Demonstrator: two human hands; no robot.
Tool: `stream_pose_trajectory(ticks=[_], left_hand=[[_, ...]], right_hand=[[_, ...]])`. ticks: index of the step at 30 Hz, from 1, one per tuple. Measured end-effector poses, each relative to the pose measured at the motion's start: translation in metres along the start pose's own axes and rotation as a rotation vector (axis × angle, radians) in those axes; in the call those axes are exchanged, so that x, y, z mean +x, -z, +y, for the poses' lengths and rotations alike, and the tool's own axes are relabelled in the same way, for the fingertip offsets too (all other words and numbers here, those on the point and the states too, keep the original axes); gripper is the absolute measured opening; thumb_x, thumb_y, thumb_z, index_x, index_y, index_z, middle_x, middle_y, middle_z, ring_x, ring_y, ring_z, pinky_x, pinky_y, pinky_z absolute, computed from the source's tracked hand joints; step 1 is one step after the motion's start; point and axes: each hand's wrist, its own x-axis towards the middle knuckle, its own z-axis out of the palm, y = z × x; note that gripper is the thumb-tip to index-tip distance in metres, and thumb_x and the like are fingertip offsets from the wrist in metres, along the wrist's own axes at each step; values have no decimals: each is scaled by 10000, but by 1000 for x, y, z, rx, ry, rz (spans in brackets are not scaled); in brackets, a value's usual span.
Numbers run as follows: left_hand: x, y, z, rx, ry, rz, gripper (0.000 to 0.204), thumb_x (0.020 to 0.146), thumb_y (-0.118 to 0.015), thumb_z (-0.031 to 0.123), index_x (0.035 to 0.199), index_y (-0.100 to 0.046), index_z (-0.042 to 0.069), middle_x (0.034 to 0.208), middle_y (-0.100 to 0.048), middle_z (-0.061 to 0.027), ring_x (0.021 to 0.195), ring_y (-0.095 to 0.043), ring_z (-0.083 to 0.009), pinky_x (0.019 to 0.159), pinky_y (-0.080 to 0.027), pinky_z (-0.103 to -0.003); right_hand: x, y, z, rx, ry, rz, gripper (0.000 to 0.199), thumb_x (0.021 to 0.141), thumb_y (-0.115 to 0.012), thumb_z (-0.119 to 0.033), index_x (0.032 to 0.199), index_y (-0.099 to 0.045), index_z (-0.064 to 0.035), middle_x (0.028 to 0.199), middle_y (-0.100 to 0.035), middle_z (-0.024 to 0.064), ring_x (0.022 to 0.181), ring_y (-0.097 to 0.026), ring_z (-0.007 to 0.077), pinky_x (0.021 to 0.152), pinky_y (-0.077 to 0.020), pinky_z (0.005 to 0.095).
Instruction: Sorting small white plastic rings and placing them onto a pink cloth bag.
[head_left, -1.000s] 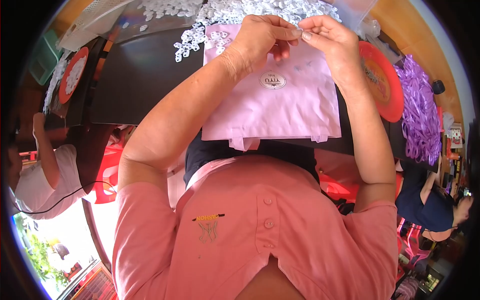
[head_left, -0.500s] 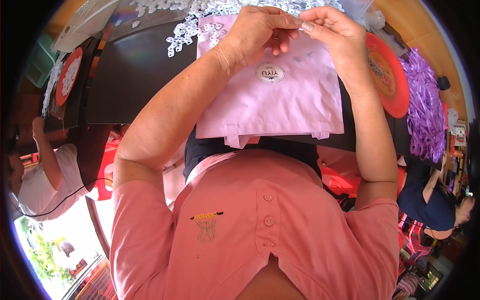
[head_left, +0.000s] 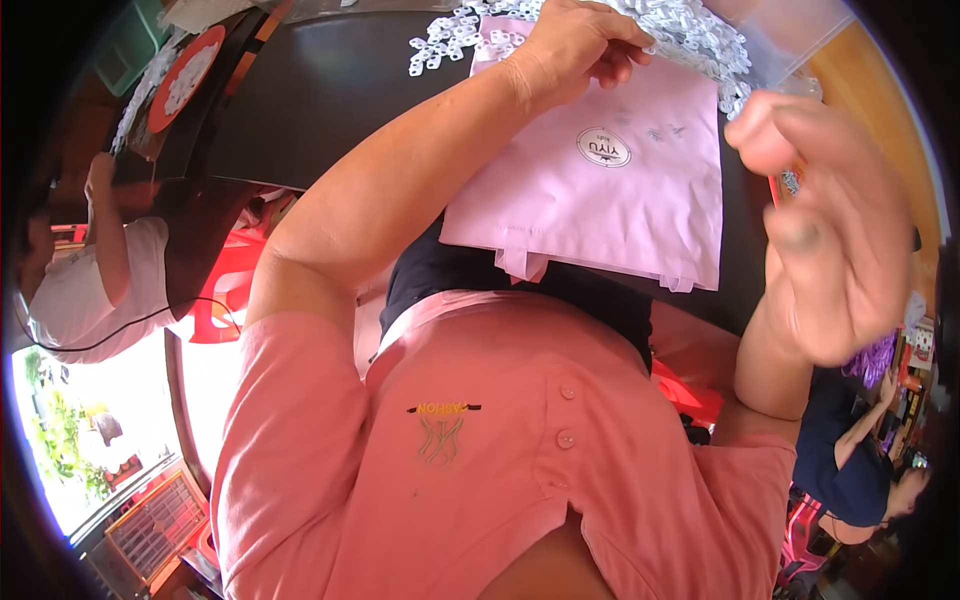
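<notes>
My left hand (head_left: 590, 48) is over the far part of a pink cloth bag (head_left: 590, 210). Its fingers are pinched, and a small white plastic piece (head_left: 651, 48) shows at the tips. Raised at the right, close to the camera, my right hand (head_left: 840, 230) is blurred. Thumb and fingers curl but stand apart, with nothing visible between them. A heap of small white plastic pieces (head_left: 690, 35) lies just beyond the left hand, and more loose white pieces (head_left: 440, 45) are scattered to its left, some on the bag.
The dark table (head_left: 330, 90) extends to the left. A red plate (head_left: 160, 115) with white pieces stands at the far left, near a person in white (head_left: 110, 280). Purple ribbon (head_left: 872, 355) shows partly behind my right hand. Another person in dark blue (head_left: 845, 440) is at the right.
My right hand has left the left hand and come back to the right, toward the camera, covering most of the right-hand plate. The left hand stays pinched. The whole view has shifted.
</notes>
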Motion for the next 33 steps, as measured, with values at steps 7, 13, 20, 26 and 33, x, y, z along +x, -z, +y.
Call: stream_pose_trajectory(ticks=[7, 13, 20, 26, 33], left_hand=[[3, 8, 5, 54, -18, -2, 84, 785, -624, 64, 731, -613, 0, 626, -592, -100, 432, -518, -170, 399, -399, -284], [9, 10, 5, 57, -82, -24, 90, 806, -640, 21, 785, -665, -63, 695, -649, -143, 488, -576, -176, 423, -439, -289], [-5, 7, 6, -38, -84, 56, 65, 762, -641, 7, 747, -629, -55, 672, -630, -156, 447, -544, -189, 386, -394, -301], [-8, 3, 6, -45, -71, 16, 60, 757, -652, 1, 753, -633, -55, 683, -636, -157, 452, -552, -184, 388, -398, -303], [-2, 8, 5, 0, -53, 20, 64, 746, -672, 2, 765, -645, -53, 677, -641, -154, 454, -558, -188, 392, -408, -300]], right_hand=[[18, -18, -16, 163, -183, 125, 478, 873, -572, -231, 1143, -504, 158, 954, -563, 225, 871, -548, 304, 768, -437, 417], [-10, 11, -25, 173, -129, 119, 468, 875, -574, -227, 1138, -507, 155, 949, -564, 223, 860, -549, 293, 759, -439, 408], [16, 10, -30, 95, 18, 97, 456, 878, -576, -222, 1132, -510, 150, 944, -565, 221, 848, -549, 281, 749, -441, 397], [38, -6, -28, 205, -7, -5, 445, 880, -578, -217, 1128, -512, 146, 940, -566, 220, 837, -550, 270, 740, -443, 388], [49, 9, -6, 262, 9, -81, 433, 882, -581, -212, 1122, -515, 142, 935, -567, 218, 824, -550, 257, 729, -446, 377]])
